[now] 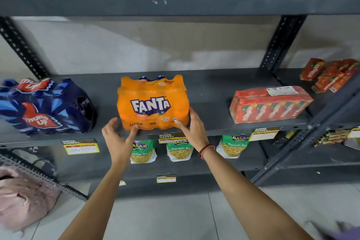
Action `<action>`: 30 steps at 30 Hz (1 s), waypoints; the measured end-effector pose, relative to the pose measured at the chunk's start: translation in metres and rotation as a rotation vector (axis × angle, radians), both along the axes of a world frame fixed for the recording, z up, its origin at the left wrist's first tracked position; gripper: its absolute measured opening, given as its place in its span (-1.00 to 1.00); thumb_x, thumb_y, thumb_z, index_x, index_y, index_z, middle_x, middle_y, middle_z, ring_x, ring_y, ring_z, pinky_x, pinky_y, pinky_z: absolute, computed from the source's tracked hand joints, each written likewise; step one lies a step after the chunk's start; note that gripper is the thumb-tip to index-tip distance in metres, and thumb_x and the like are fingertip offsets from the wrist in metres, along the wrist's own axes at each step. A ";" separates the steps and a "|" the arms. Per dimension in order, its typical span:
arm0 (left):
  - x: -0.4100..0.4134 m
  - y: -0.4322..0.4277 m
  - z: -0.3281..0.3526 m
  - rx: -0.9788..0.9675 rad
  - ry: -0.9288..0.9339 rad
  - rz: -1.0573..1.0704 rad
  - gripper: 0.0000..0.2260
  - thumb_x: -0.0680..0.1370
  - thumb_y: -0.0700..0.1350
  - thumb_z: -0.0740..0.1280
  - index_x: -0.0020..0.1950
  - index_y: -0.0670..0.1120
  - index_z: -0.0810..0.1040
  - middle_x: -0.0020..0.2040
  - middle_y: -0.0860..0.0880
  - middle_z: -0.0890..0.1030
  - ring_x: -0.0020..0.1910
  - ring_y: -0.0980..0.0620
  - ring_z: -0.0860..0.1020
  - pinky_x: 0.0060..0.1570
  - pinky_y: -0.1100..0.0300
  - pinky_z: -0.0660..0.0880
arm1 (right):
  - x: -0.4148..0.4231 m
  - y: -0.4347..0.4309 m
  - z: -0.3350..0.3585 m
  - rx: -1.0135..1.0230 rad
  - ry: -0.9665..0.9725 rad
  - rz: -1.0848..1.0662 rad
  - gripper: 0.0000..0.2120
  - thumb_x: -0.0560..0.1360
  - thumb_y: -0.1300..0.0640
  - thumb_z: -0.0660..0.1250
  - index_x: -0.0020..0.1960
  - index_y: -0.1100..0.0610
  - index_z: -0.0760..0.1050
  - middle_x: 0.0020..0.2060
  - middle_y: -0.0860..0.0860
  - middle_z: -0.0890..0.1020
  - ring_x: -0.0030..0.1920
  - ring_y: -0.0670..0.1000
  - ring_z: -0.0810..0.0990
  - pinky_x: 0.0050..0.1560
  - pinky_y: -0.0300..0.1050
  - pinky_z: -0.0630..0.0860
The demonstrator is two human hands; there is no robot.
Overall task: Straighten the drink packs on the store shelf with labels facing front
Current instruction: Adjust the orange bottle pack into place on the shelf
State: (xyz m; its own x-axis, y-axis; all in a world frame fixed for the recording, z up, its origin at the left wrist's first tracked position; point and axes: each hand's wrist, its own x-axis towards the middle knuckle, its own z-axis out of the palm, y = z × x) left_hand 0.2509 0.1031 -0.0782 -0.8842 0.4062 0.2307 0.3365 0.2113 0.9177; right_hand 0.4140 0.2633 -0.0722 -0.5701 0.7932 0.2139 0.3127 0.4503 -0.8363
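Observation:
An orange Fanta pack (152, 101) stands mid-shelf on the grey shelf (210, 91), its label facing me. My left hand (116, 138) is open at the pack's lower left corner, thumb touching its front bottom edge. My right hand (192, 126) is spread against the lower right corner, fingers on the side and thumb on the front. A blue Thums Up pack (44, 107) lies tilted at the left. A red Maaza carton pack (270, 103) sits angled at the right.
Loose Maaza cartons (331, 76) lie on the adjoining shelf at far right. Balaji snack bags (179, 150) stand on the lower shelf under yellow price tags (81, 147). White bags sit on the top shelf. A pink cloth (23, 197) lies at the lower left.

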 end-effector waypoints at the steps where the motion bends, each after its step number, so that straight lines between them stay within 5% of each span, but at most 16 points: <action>1: -0.006 0.000 -0.001 -0.060 -0.011 -0.059 -0.34 0.38 0.01 0.49 0.39 -0.09 0.29 0.29 -0.08 0.39 0.21 0.02 0.42 0.10 0.09 0.45 | -0.002 -0.002 -0.001 -0.007 0.004 0.008 -0.43 0.50 -0.05 0.32 0.39 0.16 0.25 0.29 0.14 0.48 0.25 0.11 0.50 0.19 -0.03 0.51; 10: -0.004 0.017 0.004 -0.062 -0.096 -0.100 -0.39 0.34 0.03 0.52 0.32 -0.05 0.40 0.17 -0.02 0.62 0.08 0.05 0.59 0.06 0.18 0.50 | 0.000 0.001 -0.002 -0.039 0.012 -0.024 -0.52 0.54 0.00 0.26 0.37 0.19 0.25 0.26 0.17 0.51 0.23 0.15 0.52 0.16 -0.03 0.48; 15: 0.004 0.031 0.008 -0.060 -0.165 -0.153 -0.38 0.33 -0.02 0.53 0.32 -0.10 0.40 0.20 -0.09 0.61 0.13 -0.03 0.59 0.18 -0.07 0.51 | 0.019 0.012 0.003 -0.048 -0.024 -0.051 -0.50 0.54 0.01 0.27 0.38 0.20 0.24 0.27 0.18 0.51 0.23 0.17 0.52 0.18 0.04 0.48; 22: 0.018 0.039 0.007 -0.050 -0.184 -0.179 -0.39 0.34 -0.03 0.52 0.33 -0.10 0.40 0.23 -0.10 0.59 0.17 -0.06 0.58 0.20 -0.10 0.49 | 0.037 0.017 0.005 -0.060 -0.065 -0.078 -0.49 0.54 0.01 0.26 0.39 0.21 0.22 0.29 0.18 0.50 0.26 0.19 0.50 0.22 0.06 0.45; 30: 0.010 0.026 0.009 -0.001 -0.203 -0.268 -0.47 0.42 -0.01 0.45 0.33 -0.14 0.43 0.24 -0.11 0.58 0.18 -0.01 0.57 0.19 0.09 0.49 | 0.039 0.012 0.005 -0.037 -0.061 -0.121 -0.47 0.52 0.00 0.29 0.38 0.20 0.24 0.28 0.18 0.49 0.25 0.16 0.50 0.17 -0.06 0.45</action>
